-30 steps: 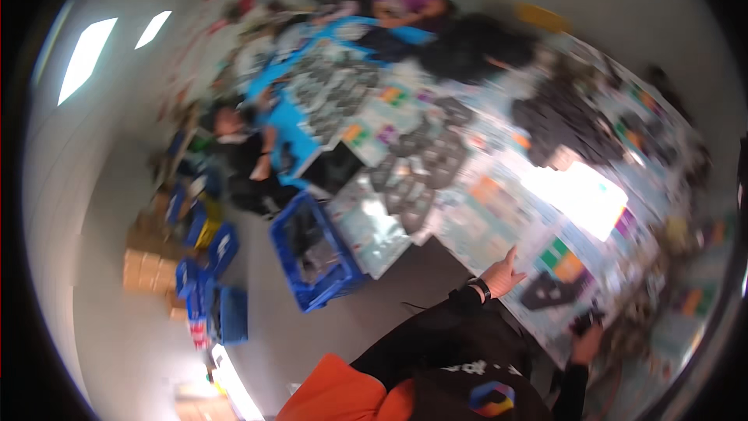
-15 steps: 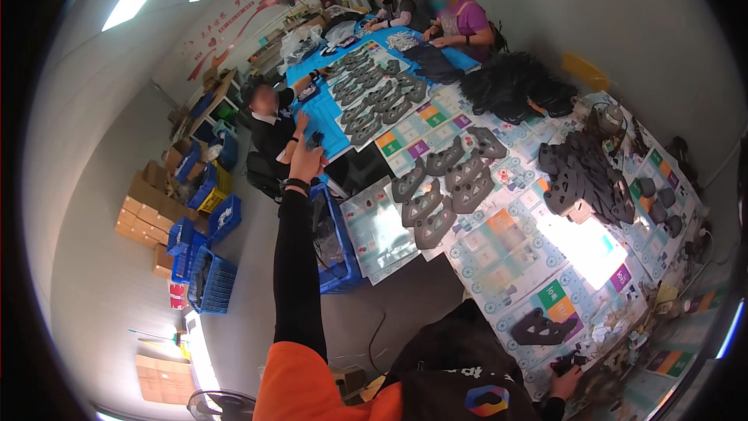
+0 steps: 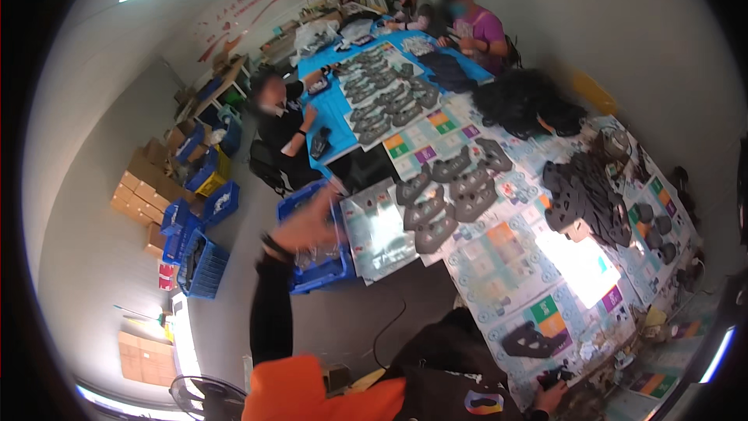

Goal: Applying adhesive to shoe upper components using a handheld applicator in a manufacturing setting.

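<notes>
My left hand (image 3: 308, 226) is stretched out, blurred by motion, with its fingers apart and nothing seen in them. It hangs over a blue crate (image 3: 333, 271) of items in clear wrapping beside the table. Beyond it, a small black piece (image 3: 320, 143) lies on the blue table cover (image 3: 336, 126), near a seated co-worker. My right hand (image 3: 551, 398), low at the table's near edge, is closed on a small black part (image 3: 554, 376) whose kind I cannot make out. Just above that hand lies a dark grey moulded piece with cut-outs (image 3: 532, 340).
Several similar grey pieces (image 3: 456, 195) lie mid-table; a heap of them (image 3: 584, 195) sits at the right. A black fuzzy pile (image 3: 526, 105) lies farther back. Two co-workers sit at the far end. Blue baskets (image 3: 204, 265) and cardboard boxes (image 3: 140, 195) stand on the left floor.
My left hand has let go of the black piece, which now rests on the blue cover, and has drawn back toward me. The whole view has shifted slightly.
</notes>
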The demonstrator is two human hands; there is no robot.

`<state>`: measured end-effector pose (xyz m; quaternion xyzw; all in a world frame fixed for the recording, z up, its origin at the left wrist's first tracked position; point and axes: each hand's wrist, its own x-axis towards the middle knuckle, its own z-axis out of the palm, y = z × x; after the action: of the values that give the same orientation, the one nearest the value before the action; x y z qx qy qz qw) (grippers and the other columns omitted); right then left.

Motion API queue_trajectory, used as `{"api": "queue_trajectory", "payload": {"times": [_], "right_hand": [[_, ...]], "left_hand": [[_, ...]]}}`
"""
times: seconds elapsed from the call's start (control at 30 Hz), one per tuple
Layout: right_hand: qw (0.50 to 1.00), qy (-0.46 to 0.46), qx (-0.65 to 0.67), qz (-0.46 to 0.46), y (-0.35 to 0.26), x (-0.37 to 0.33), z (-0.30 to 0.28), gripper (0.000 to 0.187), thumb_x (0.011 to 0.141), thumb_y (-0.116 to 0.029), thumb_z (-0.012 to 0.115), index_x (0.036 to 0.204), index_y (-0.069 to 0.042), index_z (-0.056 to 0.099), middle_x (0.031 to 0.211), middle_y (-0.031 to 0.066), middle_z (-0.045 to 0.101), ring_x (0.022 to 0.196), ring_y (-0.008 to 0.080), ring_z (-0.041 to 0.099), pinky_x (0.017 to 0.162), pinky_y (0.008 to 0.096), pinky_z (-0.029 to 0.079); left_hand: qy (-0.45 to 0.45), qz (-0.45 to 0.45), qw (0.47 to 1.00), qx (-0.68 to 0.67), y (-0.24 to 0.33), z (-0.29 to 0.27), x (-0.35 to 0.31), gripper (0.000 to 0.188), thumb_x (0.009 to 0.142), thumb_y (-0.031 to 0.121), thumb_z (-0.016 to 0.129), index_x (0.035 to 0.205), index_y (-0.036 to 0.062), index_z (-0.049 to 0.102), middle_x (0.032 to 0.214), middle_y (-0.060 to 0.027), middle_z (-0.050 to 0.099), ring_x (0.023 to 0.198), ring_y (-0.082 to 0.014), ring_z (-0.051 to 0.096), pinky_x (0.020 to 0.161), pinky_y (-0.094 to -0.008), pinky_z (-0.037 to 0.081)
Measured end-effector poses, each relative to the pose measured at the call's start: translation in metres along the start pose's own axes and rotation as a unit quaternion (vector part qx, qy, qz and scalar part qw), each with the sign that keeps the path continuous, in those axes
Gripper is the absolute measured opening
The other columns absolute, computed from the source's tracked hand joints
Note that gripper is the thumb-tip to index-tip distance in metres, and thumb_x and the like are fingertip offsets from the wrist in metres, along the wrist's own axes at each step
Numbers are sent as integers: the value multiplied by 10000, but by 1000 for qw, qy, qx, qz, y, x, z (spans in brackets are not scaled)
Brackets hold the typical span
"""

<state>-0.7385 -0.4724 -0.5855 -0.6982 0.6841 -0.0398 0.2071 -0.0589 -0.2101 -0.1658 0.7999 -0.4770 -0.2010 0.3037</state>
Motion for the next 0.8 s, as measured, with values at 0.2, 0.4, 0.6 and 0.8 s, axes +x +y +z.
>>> {"api": "queue_trajectory", "payload": {"times": [0.2,0.4,0.6,0.8], "right_hand": [[984,-60,-165,-14,-45,-11,-28,532,868,-414,685,1228,-48,550,1176,239,606,1051,457,624,869,520,534],[988,-63,-140,-33,-22,-8,-10,747,767,-519,775,1261,-24,513,1262,265,551,1127,447,575,918,512,512],[990,-89,-105,-10,-55,-7,-21,751,773,-520,765,1246,0,500,1281,273,526,1144,453,555,952,517,486],[985,-137,-97,26,-47,-8,-40,839,812,-448,767,1414,8,400,1388,318,432,1212,477,509,1003,503,458]], "left_hand": [[-282,187,935,109,172,83,-86,1464,548,692,825,1598,42,39,1663,-211,51,1531,-427,-9,1156,-679,113],[-301,-146,937,-106,132,74,-94,1227,763,697,718,1580,3,120,1574,-277,303,1314,-433,507,1094,-549,365],[-565,370,576,-461,63,76,-10,720,992,531,541,1357,-89,516,1241,-264,647,1059,-275,678,953,-360,498],[-182,-307,882,-307,12,181,13,668,1043,435,468,1508,-21,317,746,-136,704,606,-162,679,567,-276,508]]}}
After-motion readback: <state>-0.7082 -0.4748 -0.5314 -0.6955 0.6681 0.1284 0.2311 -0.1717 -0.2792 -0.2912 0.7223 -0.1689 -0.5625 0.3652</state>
